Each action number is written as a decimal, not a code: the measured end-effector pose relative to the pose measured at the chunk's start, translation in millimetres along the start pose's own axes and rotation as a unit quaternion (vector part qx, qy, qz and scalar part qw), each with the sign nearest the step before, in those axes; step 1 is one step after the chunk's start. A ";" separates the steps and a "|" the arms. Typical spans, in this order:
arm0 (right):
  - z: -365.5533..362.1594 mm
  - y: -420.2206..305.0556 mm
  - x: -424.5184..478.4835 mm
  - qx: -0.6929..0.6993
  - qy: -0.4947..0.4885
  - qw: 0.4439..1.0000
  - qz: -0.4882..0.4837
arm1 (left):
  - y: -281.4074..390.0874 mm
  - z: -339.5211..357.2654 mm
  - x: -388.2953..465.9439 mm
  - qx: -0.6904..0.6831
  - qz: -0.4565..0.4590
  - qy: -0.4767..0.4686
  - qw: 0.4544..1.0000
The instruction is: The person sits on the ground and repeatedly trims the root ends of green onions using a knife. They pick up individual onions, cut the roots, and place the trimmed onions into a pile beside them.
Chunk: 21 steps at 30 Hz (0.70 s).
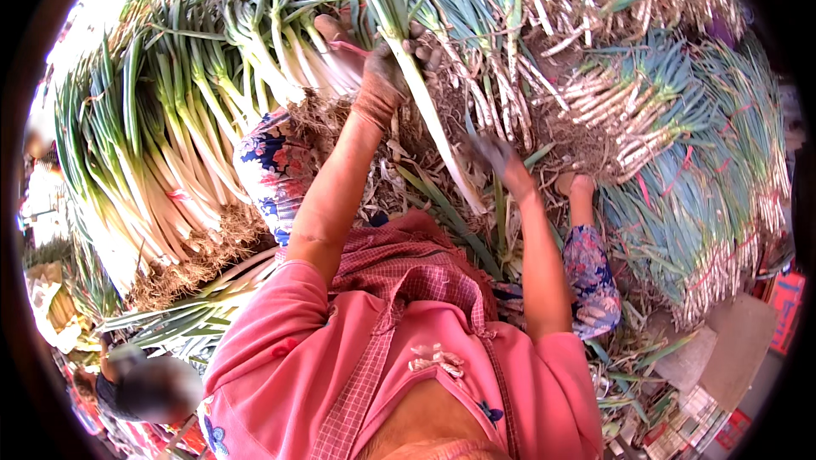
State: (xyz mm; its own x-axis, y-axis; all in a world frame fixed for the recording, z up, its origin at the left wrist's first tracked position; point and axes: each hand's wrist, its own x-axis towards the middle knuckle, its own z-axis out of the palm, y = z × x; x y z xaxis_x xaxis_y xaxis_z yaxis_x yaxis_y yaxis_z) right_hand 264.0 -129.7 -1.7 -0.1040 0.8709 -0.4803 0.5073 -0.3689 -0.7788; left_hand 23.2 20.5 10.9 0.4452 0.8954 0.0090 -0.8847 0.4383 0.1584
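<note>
My left hand point(382, 74), soiled or thinly gloved, is closed around the upper stem of a large leek-like green onion point(427, 119). Its leaves point up and away; its white root end slants down to the right. Beside that lower end is my right hand point(497, 157), blurred and dark, with the fingers extended; no object shows in it. Whether it touches the stem I cannot tell. Left of my left hand lies a bunch of thick green onions point(319, 68), with a pink strip point(349, 48) at its far side. Loose peelings point(389, 186) cover the ground beneath.
Large green onions with roots point(191, 160) are piled left. Thinner bundles, some with red ties, lie right point(688, 205) and far right point(637, 97). My bare foot point(574, 185) rests among the debris. Flat cardboard-like sheets point(733, 339) are lower right. Another person point(121, 383) is lower left.
</note>
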 end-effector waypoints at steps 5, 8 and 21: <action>43.5 -52.5 81.5 0.009 0.063 0.984 -0.164 | -38.6 -26.5 6.7 0.164 0.099 0.157 0.969; 49.2 -48.6 65.1 -0.131 0.228 0.948 -0.180 | -28.2 -16.5 -29.1 0.367 0.046 0.257 0.893; 39.1 -26.1 42.4 0.178 -0.068 0.981 0.034 | -78.5 18.6 -41.6 0.530 0.116 0.239 0.805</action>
State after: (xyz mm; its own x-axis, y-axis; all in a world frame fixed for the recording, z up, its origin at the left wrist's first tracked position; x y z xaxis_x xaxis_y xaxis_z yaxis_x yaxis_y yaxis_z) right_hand 212.9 -95.8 -17.6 -0.2053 0.7978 -0.5668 0.1877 -0.5363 -0.8229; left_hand 76.7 -52.7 16.4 -0.0429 0.9825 -0.1810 -0.2086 0.1684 0.9634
